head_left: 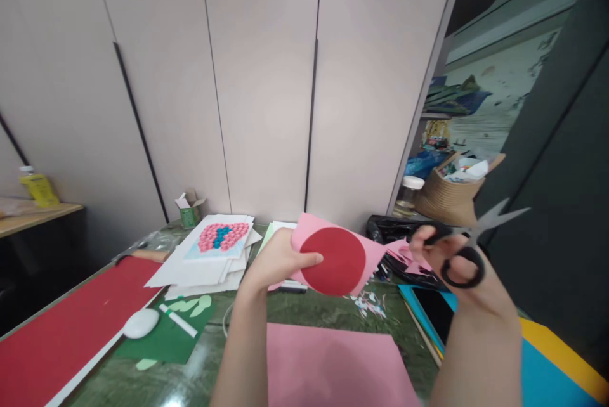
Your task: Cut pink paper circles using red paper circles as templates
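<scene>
My left hand pinches a red paper circle together with a piece of pink paper behind it, thumb over the front. Both are raised above the table. In my right hand is a pair of scissors with black handles; its blades are apart and point away to the upper right. Pink paper scraps show between the hands, over a black plastic bag; whether my right fingers touch them I cannot tell. Below lies a large pink sheet.
Small paper clippings lie on the green tabletop. To the left are white papers with a pink-and-blue picture, green paper, a white marker, a mouse and a red sheet. A phone lies right.
</scene>
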A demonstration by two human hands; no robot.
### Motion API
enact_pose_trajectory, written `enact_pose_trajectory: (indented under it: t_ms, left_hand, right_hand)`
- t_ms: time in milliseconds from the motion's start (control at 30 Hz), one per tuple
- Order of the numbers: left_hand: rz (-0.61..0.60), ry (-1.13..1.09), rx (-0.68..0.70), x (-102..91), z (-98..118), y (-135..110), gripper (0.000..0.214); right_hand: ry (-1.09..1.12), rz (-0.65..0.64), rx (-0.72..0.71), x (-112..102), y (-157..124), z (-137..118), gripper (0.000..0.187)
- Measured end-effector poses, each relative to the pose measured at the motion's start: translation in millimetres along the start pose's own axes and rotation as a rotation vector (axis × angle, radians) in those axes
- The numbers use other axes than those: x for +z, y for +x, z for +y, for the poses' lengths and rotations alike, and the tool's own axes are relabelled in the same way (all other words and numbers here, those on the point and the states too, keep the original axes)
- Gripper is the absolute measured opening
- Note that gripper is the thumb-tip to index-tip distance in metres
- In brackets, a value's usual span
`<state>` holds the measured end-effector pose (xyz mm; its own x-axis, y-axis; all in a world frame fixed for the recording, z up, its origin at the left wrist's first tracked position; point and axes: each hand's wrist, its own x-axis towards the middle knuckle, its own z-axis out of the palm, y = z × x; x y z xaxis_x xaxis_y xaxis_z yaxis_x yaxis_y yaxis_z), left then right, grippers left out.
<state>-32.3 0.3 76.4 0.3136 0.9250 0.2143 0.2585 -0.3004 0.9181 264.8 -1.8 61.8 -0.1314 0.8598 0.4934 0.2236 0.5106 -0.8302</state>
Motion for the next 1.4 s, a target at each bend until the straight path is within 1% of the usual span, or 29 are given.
enact_pose_trajectory:
  t_ms: [33,100,167,233,333,433,500,600,667,733,767,833,900,967,1033,1100,1167,1233,1333,1400]
  left_hand:
    - [-0.034,0.066,-0.005,2.8,0.4,0.8,0.012]
    - [-0.083,0.189,-0.014,8.9,1.1,2.6,0.012]
    - [-0.132,0.267,-0.02,13.7,1.9,3.7,0.014]
    - [-0.184,0.298,-0.022,16.2,3.1,3.7,0.016]
    - [-0.219,0.317,-0.001,16.1,3.7,2.1,0.017]
    - [-0.198,0.295,0.07,15.2,1.4,0.7,0.014]
    - [-0.175,0.271,0.12,15.6,-0.8,0.7,0.012]
    - [-0.121,0.281,0.162,17.7,-1.6,2.9,0.011]
    - [-0.011,0.265,0.182,18.8,-0.1,5.5,0.014]
    - [0.138,0.168,0.191,18.3,1.7,8.4,0.031]
    - [0.196,0.079,0.189,17.5,2.1,9.9,0.042]
    - [0.244,-0.147,0.185,15.3,1.7,12.3,0.054]
    - [0.215,-0.345,0.199,13.7,0.3,13.7,0.052]
    - [0.139,-0.422,0.211,14.3,-0.3,13.5,0.042]
    - [0.058,-0.395,0.176,17.3,0.5,12.0,0.035]
    - [0.03,-0.328,0.124,21.3,1.9,10.1,0.034]
    - [0.047,-0.274,0.105,24.5,2.6,8.8,0.037]
    - [0.056,-0.253,0.111,25.8,1.9,8.4,0.04]
    - [0.078,-0.241,0.103,25.1,0.1,8.5,0.039]
    - [0.087,-0.235,0.113,23.9,-0.2,8.2,0.037]
  right_hand:
    - [0.031,0.0,0.002,5.7,1.9,-4.3,0.05]
    - [0.111,-0.079,0.077,21.3,7.2,-14.3,0.044]
    - [0.074,-0.184,0.114,37.7,12.8,-22.3,0.041]
    - [0.006,-0.278,0.127,50.4,17.0,-25.6,0.041]
    - [-0.108,-0.377,0.159,59.0,19.3,-23.2,0.033]
    - [-0.189,-0.388,0.178,59.6,18.3,-20.5,0.016]
    - [-0.21,-0.376,0.168,59.0,17.2,-21.1,0.009]
    - [-0.212,-0.326,0.156,58.6,16.3,-24.2,0.007]
    - [-0.19,-0.264,0.147,58.3,16.7,-25.6,0.01]
    - [-0.137,-0.171,0.136,58.0,18.0,-25.3,0.014]
    - [-0.101,-0.113,0.13,57.9,19.0,-24.4,0.016]
    - [-0.032,0.012,0.117,58.2,21.1,-21.2,0.02]
    - [0.029,0.123,0.087,59.4,23.2,-17.2,0.024]
    - [0.088,0.186,0.053,61.3,24.7,-13.9,0.027]
    - [0.135,0.174,0.052,63.6,25.5,-12.6,0.03]
    - [0.15,0.116,0.076,65.7,25.4,-13.6,0.031]
    - [0.136,0.08,0.087,67.3,24.9,-16.3,0.031]
    - [0.112,0.077,0.083,68.4,24.1,-19.4,0.03]
    - [0.099,0.069,0.091,70.8,23.0,-22.6,0.027]
    - [0.086,0.094,0.095,73.7,23.1,-23.4,0.026]
